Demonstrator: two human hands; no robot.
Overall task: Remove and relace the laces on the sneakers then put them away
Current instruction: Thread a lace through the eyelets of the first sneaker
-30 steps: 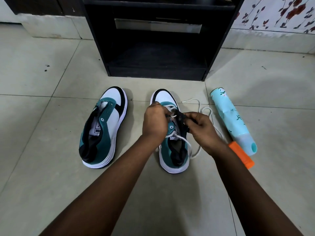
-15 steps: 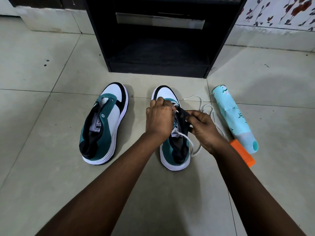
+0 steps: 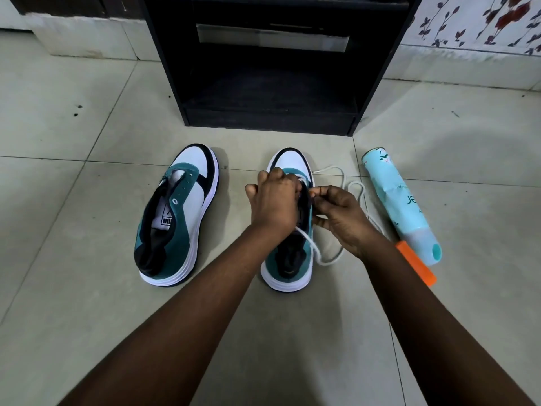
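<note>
Floor (image 3: 87, 288): tiled, carries everything. Cabinet (image 3: 272, 68): black, open, just beyond the toes; likely where the pair goes. Left sneaker (image 3: 178, 218): no lace, eyelets bare. Right sneaker (image 3: 289, 259): between the forearms, partly laced. Spray can (image 3: 401, 206): lying just right of the lace, beside an orange piece (image 3: 415, 263); may snag the slack. Lace (image 3: 348, 183): white, loose loops on the floor right of the shoe, another run across its collar. Left hand (image 3: 273, 200): fingers curled over the eyelet area, seemingly gripping the upper. Right hand (image 3: 339, 215): fingertips pinching at the eyelet edge, apparently on the lace. Advice: steady the flap, feed the tip straight, draw slack evenly.
</note>
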